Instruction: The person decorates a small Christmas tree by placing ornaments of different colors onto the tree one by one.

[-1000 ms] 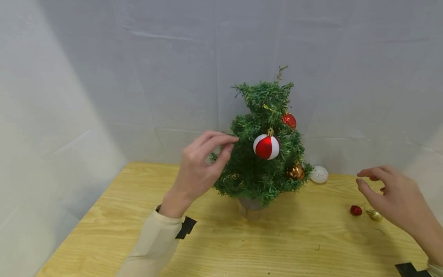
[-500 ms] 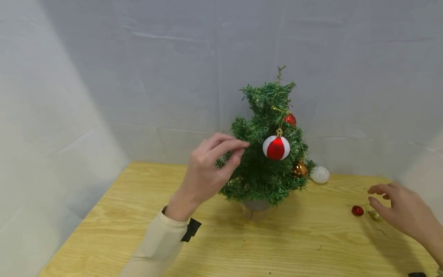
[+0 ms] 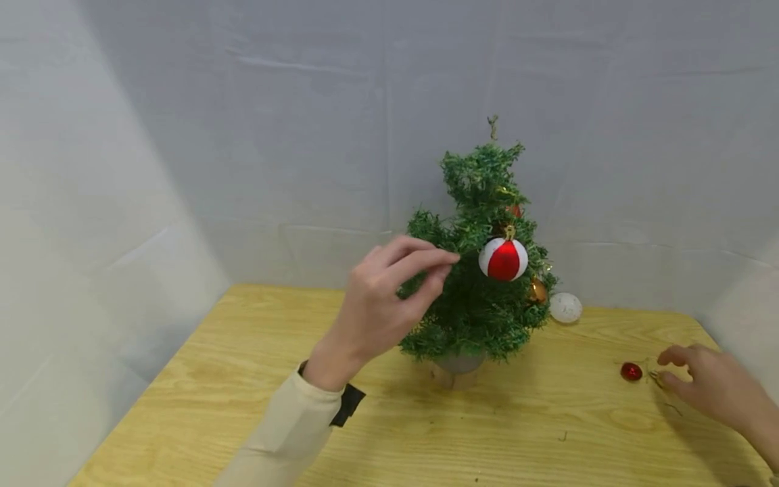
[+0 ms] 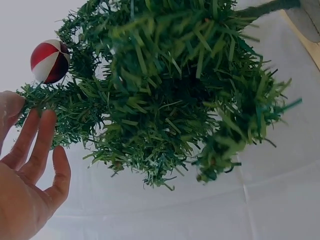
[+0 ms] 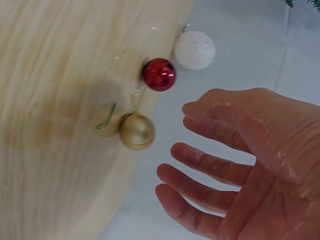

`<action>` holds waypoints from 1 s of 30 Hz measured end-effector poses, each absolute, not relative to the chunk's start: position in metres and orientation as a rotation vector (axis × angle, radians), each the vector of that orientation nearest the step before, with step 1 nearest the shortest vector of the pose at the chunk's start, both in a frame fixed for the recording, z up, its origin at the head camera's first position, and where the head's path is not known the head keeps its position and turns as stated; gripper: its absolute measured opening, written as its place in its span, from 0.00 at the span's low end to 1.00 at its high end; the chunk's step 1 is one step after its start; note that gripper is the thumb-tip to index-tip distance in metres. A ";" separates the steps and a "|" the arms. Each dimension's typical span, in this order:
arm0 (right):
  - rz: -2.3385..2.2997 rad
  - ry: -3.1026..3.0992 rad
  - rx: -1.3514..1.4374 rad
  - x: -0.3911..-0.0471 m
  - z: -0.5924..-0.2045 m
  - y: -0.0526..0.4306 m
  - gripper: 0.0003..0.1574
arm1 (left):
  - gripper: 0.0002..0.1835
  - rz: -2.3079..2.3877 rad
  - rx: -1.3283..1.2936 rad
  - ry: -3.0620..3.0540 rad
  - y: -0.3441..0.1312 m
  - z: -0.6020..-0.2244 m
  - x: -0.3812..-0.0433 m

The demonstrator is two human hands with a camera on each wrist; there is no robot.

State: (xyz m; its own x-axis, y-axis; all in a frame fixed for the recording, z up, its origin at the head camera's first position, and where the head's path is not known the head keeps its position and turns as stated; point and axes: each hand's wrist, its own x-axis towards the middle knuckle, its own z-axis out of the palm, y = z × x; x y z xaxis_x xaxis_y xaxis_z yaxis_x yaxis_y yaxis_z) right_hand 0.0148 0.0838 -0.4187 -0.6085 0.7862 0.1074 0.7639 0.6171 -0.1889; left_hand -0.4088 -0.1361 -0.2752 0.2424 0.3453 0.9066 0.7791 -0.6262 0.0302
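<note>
1. My left hand (image 3: pixel 389 294) has moved rightward with the branch (image 4: pixel 57 100) it pinches.
2. The tree (image 3: pixel 471 325) and striped bauble (image 3: pixel 503 260) have shifted right; less of its red bauble (image 3: pixel 514 210) shows.
3. My right hand (image 3: pixel 712 385) has lowered near the gold bauble (image 5: pixel 137 131).

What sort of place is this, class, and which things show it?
Probably a plain, set-up workspace, perhaps for filming: creased pale sheeting stands behind a wooden table, which bears a Christmas tree and a loose red bauble.

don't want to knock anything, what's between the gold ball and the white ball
The shiny red ball lies between the gold ball and the white ball, slightly off the straight line, as the right wrist view shows.
</note>
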 end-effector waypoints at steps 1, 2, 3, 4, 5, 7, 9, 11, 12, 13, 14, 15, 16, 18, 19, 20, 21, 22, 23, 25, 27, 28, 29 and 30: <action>0.200 -2.669 -1.293 0.016 -0.420 0.085 0.14 | 0.09 -1.351 -2.090 -1.031 -0.136 -0.275 -0.408; 0.211 -2.675 -1.298 0.017 -0.422 0.086 0.14 | 0.09 -1.345 -2.087 -1.035 -0.136 -0.275 -0.407; 0.221 -2.679 -1.302 0.018 -0.424 0.087 0.14 | 0.09 -1.338 -2.084 -1.037 -0.136 -0.274 -0.406; 0.228 -2.680 -1.307 0.018 -0.426 0.087 0.14 | 0.09 -1.331 -2.084 -1.039 -0.137 -0.274 -0.404; 0.231 -2.681 -1.312 0.019 -0.427 0.088 0.13 | 0.09 -1.323 -2.082 -1.042 -0.137 -0.274 -0.403; 0.240 -2.683 -1.321 0.020 -0.430 0.088 0.13 | 0.09 -1.309 -2.078 -1.048 -0.138 -0.273 -0.400; 0.247 -2.683 -1.321 0.022 -0.431 0.088 0.13 | 0.09 -1.296 -2.075 -1.054 -0.138 -0.273 -0.398; 0.260 -2.685 -1.324 0.023 -0.432 0.088 0.12 | 0.08 -1.281 -2.075 -1.058 -0.139 -0.271 -0.394; 0.268 -2.686 -1.329 0.023 -0.432 0.089 0.12 | 0.08 -1.274 -2.075 -1.061 -0.140 -0.271 -0.393; 0.274 -2.688 -1.333 0.024 -0.432 0.089 0.12 | 0.08 -1.267 -2.075 -1.063 -0.140 -0.270 -0.391; 0.286 -2.692 -1.339 0.024 -0.432 0.089 0.12 | 0.08 -1.258 -2.076 -1.064 -0.140 -0.269 -0.389; 0.294 -2.695 -1.349 0.024 -0.432 0.090 0.12 | 0.08 -1.249 -2.077 -1.066 -0.140 -0.269 -0.387; 0.300 -2.696 -1.358 0.024 -0.431 0.090 0.12 | 0.09 -1.240 -2.077 -1.068 -0.140 -0.268 -0.385; 0.296 -2.700 -1.366 0.024 -0.431 0.090 0.12 | 0.09 -1.222 -2.077 -1.077 -0.140 -0.267 -0.381; 0.288 -2.703 -1.365 0.024 -0.432 0.090 0.11 | 0.09 -1.213 -2.077 -1.084 -0.139 -0.267 -0.379; 0.278 -2.705 -1.362 0.024 -0.432 0.090 0.11 | 0.09 -1.204 -2.078 -1.092 -0.139 -0.267 -0.377; 0.268 -2.705 -1.356 0.024 -0.432 0.090 0.10 | 0.09 -1.194 -2.079 -1.098 -0.138 -0.268 -0.375; 0.255 -2.705 -1.348 0.025 -0.433 0.091 0.10 | 0.09 -1.185 -2.080 -1.104 -0.138 -0.268 -0.373; 0.241 -2.703 -1.337 0.025 -0.434 0.091 0.09 | 0.09 -1.177 -2.078 -1.110 -0.137 -0.268 -0.371; 0.228 -2.693 -1.319 0.026 -0.435 0.092 0.08 | 0.09 -1.162 -2.073 -1.119 -0.136 -0.268 -0.368; 0.228 -2.682 -1.305 0.026 -0.437 0.093 0.06 | 0.09 -1.145 -2.061 -1.117 -0.133 -0.268 -0.364; 0.227 -2.676 -1.298 0.026 -0.438 0.094 0.06 | 0.09 -1.135 -2.050 -1.116 -0.132 -0.267 -0.361; 0.229 -2.670 -1.293 0.026 -0.438 0.094 0.05 | 0.09 -1.122 -2.037 -1.116 -0.131 -0.267 -0.359; 0.234 -2.668 -1.292 0.026 -0.439 0.094 0.05 | 0.09 -1.110 -2.023 -1.116 -0.130 -0.267 -0.357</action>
State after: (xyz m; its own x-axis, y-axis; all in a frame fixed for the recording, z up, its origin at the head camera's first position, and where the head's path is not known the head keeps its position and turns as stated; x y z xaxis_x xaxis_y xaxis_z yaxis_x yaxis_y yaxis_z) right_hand 0.0262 0.0942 -0.4388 -0.6109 0.7874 0.0822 0.7612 0.6127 -0.2126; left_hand -0.3568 -0.1302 -0.2671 0.3071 0.3950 0.8658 0.8682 -0.4888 -0.0850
